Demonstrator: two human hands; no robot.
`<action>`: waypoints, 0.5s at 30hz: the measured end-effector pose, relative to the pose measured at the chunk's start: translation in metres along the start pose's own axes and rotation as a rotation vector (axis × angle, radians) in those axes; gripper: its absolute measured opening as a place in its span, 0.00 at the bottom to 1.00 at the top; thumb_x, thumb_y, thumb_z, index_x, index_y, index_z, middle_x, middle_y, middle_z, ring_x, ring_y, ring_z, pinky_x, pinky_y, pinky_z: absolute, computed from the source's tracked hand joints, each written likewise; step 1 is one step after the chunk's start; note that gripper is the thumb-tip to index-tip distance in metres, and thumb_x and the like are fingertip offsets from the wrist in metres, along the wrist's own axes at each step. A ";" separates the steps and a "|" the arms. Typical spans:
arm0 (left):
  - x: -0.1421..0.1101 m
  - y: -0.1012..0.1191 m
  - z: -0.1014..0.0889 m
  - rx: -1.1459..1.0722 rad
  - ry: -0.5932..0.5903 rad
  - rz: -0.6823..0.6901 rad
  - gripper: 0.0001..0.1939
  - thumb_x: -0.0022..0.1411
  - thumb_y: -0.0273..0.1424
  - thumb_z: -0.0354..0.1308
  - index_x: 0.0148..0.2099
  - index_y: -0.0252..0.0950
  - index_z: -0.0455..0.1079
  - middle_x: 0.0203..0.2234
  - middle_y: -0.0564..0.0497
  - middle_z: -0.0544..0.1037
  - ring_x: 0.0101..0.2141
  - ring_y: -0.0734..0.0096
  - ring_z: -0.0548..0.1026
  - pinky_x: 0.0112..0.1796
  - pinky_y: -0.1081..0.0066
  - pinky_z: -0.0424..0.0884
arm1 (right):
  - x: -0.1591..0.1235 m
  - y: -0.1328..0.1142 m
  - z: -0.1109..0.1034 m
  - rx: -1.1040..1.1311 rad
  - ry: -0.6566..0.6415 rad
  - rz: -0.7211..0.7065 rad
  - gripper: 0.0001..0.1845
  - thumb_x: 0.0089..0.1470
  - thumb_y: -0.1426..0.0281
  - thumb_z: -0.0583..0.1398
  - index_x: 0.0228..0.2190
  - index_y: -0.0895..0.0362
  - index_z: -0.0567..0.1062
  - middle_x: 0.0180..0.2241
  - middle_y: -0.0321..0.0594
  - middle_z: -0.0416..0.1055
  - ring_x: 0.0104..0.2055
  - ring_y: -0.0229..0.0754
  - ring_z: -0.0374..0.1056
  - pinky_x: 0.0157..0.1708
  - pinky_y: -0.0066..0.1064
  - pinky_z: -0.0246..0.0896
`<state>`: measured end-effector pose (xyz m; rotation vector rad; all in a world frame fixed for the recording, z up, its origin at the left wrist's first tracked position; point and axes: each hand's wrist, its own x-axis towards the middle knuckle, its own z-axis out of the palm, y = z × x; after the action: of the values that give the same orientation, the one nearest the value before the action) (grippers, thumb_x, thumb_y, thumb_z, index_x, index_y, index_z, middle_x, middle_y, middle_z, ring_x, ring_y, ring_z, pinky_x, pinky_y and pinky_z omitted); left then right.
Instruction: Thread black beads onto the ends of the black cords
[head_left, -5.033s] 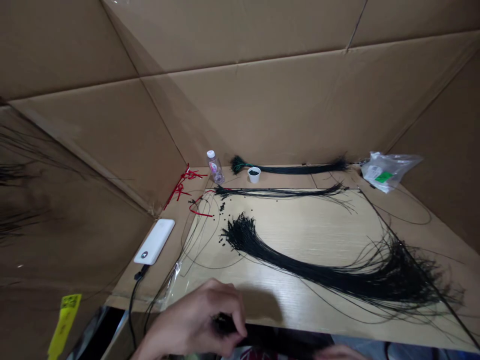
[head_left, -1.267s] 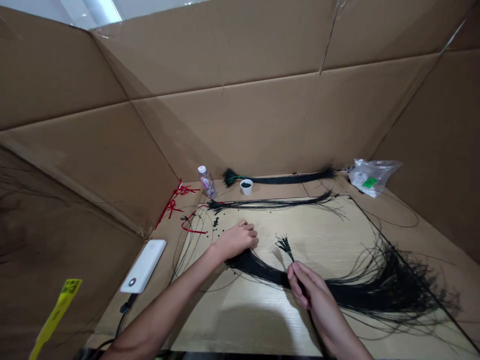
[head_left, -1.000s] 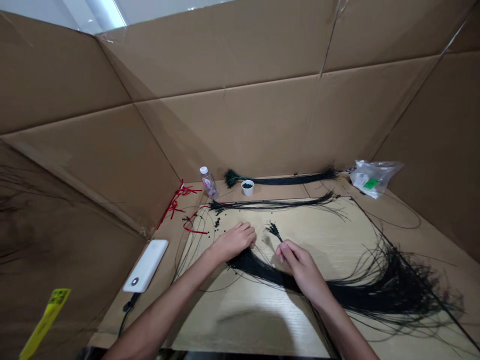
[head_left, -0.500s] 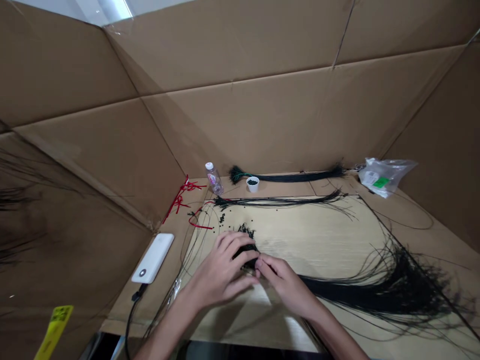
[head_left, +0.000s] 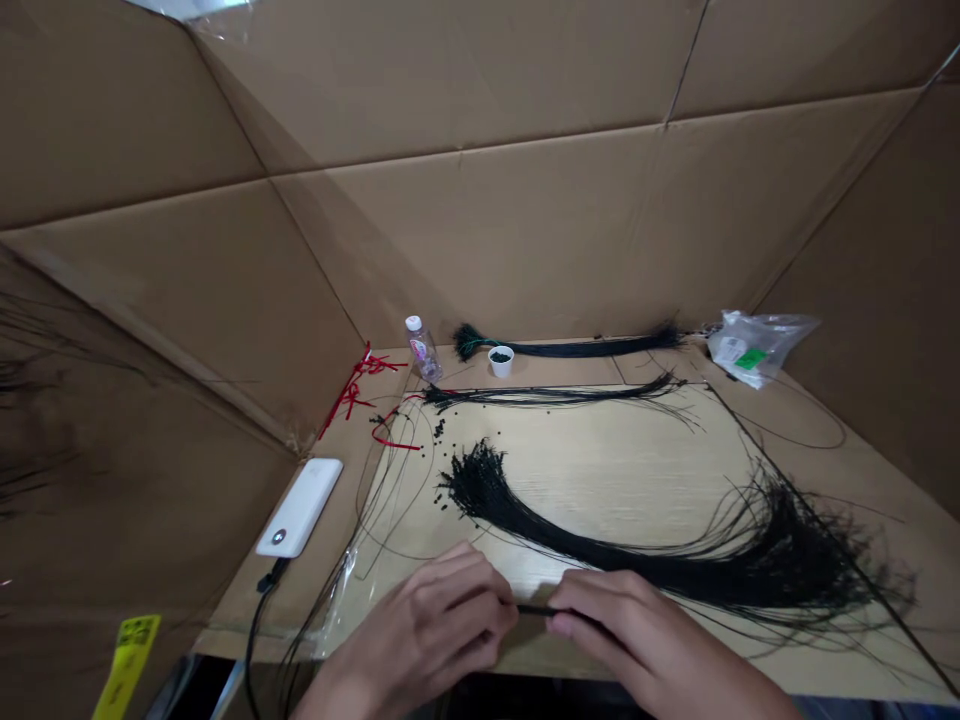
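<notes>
Near the front edge of the table, my left hand [head_left: 457, 612] and my right hand [head_left: 611, 622] are both closed on a black cord [head_left: 534, 610]. A short straight piece of it shows between them; the rest is hidden by my fingers. Just beyond my hands lies a thick bundle of black cords [head_left: 570, 543], its knotted tip [head_left: 476, 478] at the left and its loose ends [head_left: 787, 560] fanned out to the right. Small black beads [head_left: 439, 430] are scattered by the knotted tip.
Farther back lie a thinner cord bundle [head_left: 555, 398] and a tied one [head_left: 592, 348]. A white cup [head_left: 501, 366] of dark bits stands beside a clear bottle [head_left: 424, 352]. Red ribbons [head_left: 360, 385], a white power bank [head_left: 300, 508], a plastic bag [head_left: 754, 350] and cardboard walls [head_left: 480, 230] surround the table.
Both hands have left the knotted end of the thick bundle and come toward me. They now grip a black cord stretched between them, and the bundle lies uncovered.
</notes>
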<state>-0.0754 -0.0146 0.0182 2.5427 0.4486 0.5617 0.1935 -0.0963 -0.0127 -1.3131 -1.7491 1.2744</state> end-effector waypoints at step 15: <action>0.004 -0.045 -0.102 0.163 0.309 0.032 0.03 0.74 0.24 0.65 0.44 0.36 0.78 0.36 0.48 0.85 0.38 0.66 0.84 0.41 0.69 0.78 | -0.035 0.057 -0.156 -0.527 0.420 -0.035 0.35 0.67 0.33 0.59 0.27 0.50 0.78 0.25 0.39 0.74 0.27 0.43 0.69 0.32 0.41 0.58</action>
<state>-0.1288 0.0637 0.0763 2.6279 0.5835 0.9737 0.3620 -0.0739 -0.0073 -1.6781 -1.8391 0.4668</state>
